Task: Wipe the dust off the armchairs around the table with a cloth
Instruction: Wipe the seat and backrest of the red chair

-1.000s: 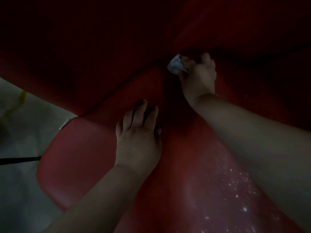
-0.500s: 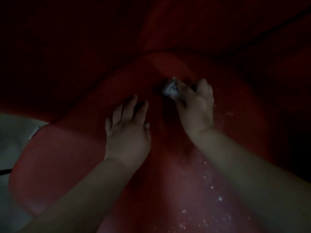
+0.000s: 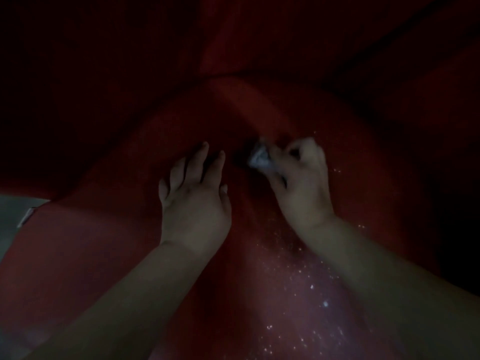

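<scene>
I see right hand (image 3: 302, 183) gripping crumpled cloth (image 3: 259, 157) on red armchair seat (image 3: 298, 294), mid-cushion, near back crease. Left hand (image 3: 193, 198) flat, fingers spread, just beside. Seat's left edge near pale floor (image 3: 13, 211). Dust specks (image 3: 311, 302) toward me.

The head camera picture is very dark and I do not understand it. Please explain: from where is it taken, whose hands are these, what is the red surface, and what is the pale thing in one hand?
There is no machine here. A person wears a camera on the head, so you look forward and down along their own two bare forearms.

The red surface is the seat of an armchair, which fills most of the picture. Pale specks, probably dust or crumbs, lie on the seat near the right forearm.

The left hand rests flat on the seat with straight fingers and holds nothing. The right hand grips a small crumpled pale cloth, which it holds against the seat. The picture is dim and blurred, so finer details cannot be told.
</scene>
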`<state>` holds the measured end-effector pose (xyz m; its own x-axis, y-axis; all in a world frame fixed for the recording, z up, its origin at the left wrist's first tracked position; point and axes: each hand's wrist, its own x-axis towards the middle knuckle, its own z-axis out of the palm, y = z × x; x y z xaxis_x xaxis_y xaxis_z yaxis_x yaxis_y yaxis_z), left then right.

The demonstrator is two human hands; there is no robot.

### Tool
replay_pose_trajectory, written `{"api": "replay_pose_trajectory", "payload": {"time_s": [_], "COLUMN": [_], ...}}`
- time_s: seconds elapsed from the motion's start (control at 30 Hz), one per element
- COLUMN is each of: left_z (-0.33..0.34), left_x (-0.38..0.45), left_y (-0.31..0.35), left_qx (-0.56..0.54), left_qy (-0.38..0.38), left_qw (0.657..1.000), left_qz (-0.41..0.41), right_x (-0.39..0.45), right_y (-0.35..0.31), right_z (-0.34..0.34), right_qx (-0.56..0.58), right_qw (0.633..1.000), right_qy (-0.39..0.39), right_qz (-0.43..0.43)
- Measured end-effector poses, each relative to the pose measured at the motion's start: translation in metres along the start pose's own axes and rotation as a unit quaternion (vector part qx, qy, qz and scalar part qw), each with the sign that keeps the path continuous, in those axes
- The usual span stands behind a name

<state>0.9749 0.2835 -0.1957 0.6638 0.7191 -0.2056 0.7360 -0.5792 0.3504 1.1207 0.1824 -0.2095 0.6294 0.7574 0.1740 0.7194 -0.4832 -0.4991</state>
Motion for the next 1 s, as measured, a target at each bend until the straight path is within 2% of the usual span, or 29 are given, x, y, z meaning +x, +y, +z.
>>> {"api": "replay_pose_trajectory", "payload": {"time_s": [0.1, 0.2, 0.3, 0.47, 0.57, 0.7, 0.9, 1.0], "left_z": [-0.001, -0.003, 0.000, -0.003, -0.009, -0.014, -0.018, -0.021], "left_x": [-0.001, -0.002, -0.003, -0.011, -0.020, -0.028, -0.041, -0.046], "left_y": [0.001, -0.002, -0.003, -0.009, -0.027, -0.049, -0.059, -0.063], "left_qx": [-0.003, 0.001, -0.002, -0.011, -0.009, -0.001, 0.015, 0.015], "left_qy": [0.003, 0.004, 0.012, 0.057, 0.077, 0.085, 0.079, 0.075], "left_qw": [1.000, 1.000, 1.000, 0.998, 0.996, 0.994, 0.994, 0.993], "left_qz": [0.005, 0.012, 0.014, -0.012, -0.043, -0.063, -0.070, -0.087], "right_x": [-0.019, 0.013, 0.048, 0.008, 0.009, 0.052, 0.041, 0.053], "right_y": [0.008, 0.016, 0.004, -0.024, -0.024, -0.044, -0.076, -0.078], "right_z": [-0.011, -0.004, 0.010, 0.013, 0.016, 0.039, 0.050, 0.057], "right_qx": [0.001, -0.020, 0.001, 0.013, 0.021, 0.027, 0.017, -0.004], "right_qw": [1.000, 0.997, 0.991, 1.000, 0.999, 0.993, 0.996, 0.998], "right_qy": [-0.007, 0.026, 0.020, -0.012, 0.005, 0.010, -0.051, -0.057], "right_qz": [-0.001, 0.076, 0.133, -0.016, 0.026, 0.113, -0.076, -0.035]}}
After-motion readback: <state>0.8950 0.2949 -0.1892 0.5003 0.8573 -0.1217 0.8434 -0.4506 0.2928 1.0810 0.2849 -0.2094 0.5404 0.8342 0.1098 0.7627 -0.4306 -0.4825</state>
